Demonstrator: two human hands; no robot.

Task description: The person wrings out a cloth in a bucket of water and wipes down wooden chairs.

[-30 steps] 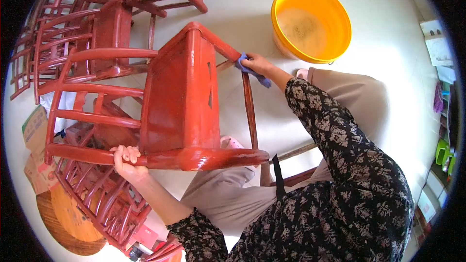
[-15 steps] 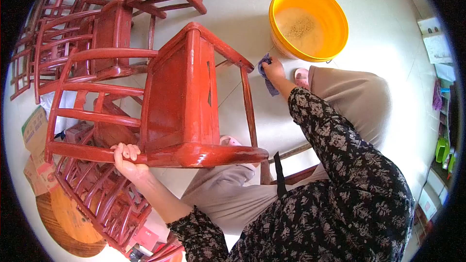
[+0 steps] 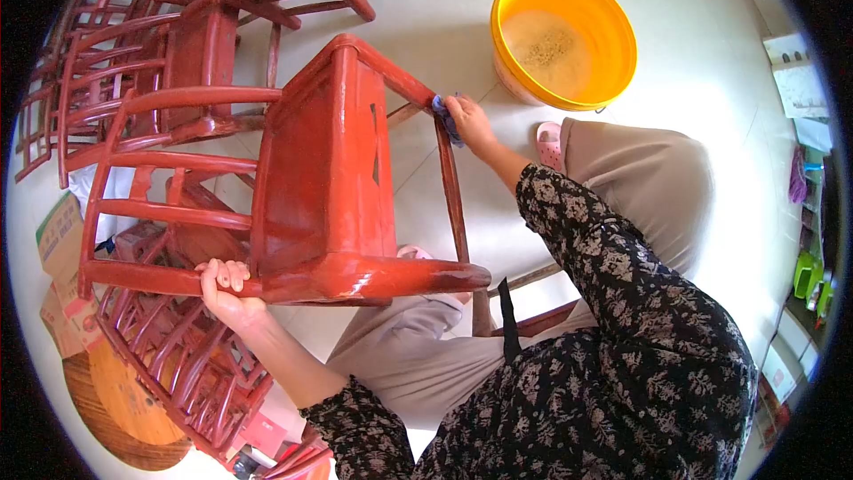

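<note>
A red wooden chair (image 3: pixel 306 182) lies tipped in front of me, its backrest to the left and its legs pointing right. My left hand (image 3: pixel 227 292) is closed around the lower side post of the backrest, close to the seat. In my right hand (image 3: pixel 471 123) is a bluish-purple cloth (image 3: pixel 447 120), pressed against the end of the chair's far leg. The fingers are bent over the cloth and partly hide it.
A yellow bucket (image 3: pixel 569 44) of cloudy water stands beyond my right hand. More red chairs (image 3: pixel 200 62) crowd the left side. Cardboard boxes (image 3: pixel 62 240) and a round wooden board (image 3: pixel 133 391) lie at lower left. Shelves with green items (image 3: pixel 807 276) line the right edge.
My right hand has moved left with the cloth, from beside the leg onto its end. The chair has shifted slightly left and up in view, still held by my left hand.
</note>
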